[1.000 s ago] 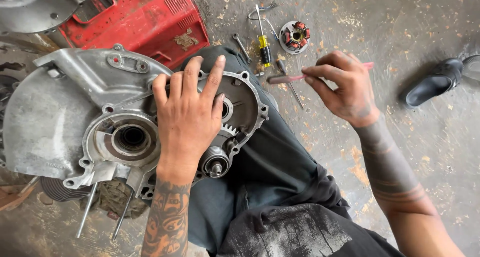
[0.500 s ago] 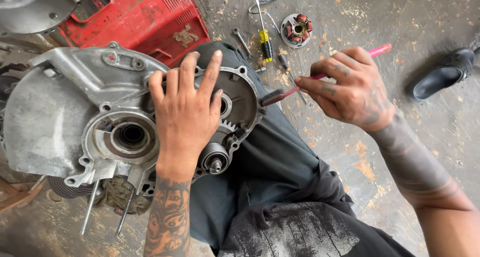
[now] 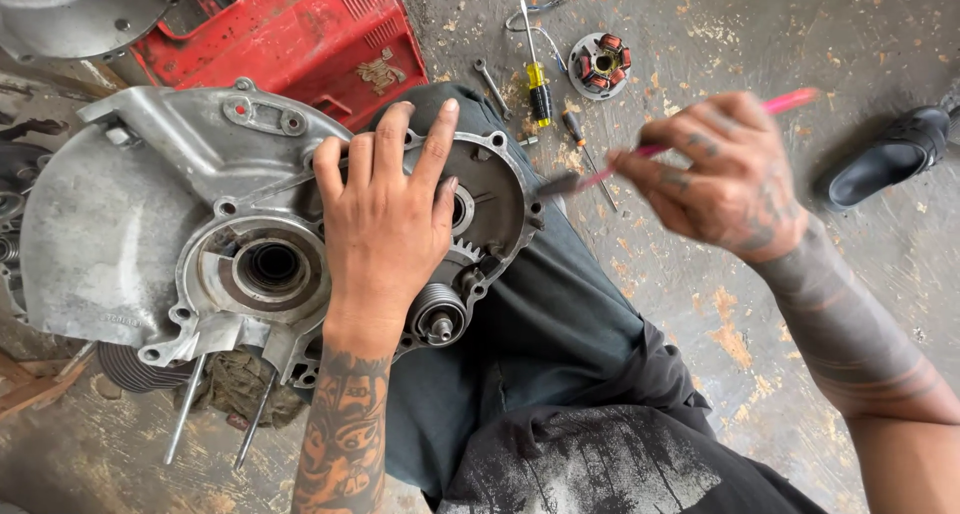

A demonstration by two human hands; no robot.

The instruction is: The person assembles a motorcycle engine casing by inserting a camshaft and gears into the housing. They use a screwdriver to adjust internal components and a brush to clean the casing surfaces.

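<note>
The right hand [image 3: 735,179] pinches a thin pink-handled brush [image 3: 690,139], fingers and thumb closed around the shaft near its middle; the dark bristle end points toward nine o'clock, just short of the casing's rim, and the pink tail sticks out toward two o'clock. The hand is blurred, so exactly which fingers bear on it I cannot tell. The brush looks light and slightly springy, a thing for a pencil-like hold, and probably slick if oily.

The left hand [image 3: 385,224] lies flat and open, fingers spread toward twelve o'clock, palm pressed on the engine crankcase half [image 3: 150,214]. Nothing is clamped in it; it bears down on the metal. The casing rests partly across the person's dark-trousered leg [image 3: 560,324] and partly over the concrete floor [image 3: 880,54]. It is cast aluminium, rigid and, by my judgement, heavy and awkward, with greasy patches. The thick outer rim and bolt lugs seem the soundest places to hold; the bearing bore [image 3: 270,266], the toothed gear [image 3: 465,249] and the small pulley-like shaft end [image 3: 438,314] at five o'clock of the palm are better left alone. Two long studs [image 3: 185,409] hang from its underside at seven o'clock.

Further out, at twelve to one o'clock, lie a red metal cover [image 3: 290,24], a yellow-handled screwdriver [image 3: 538,74], a stator coil plate [image 3: 600,64], and at three o'clock a black shoe [image 3: 885,159].
</note>
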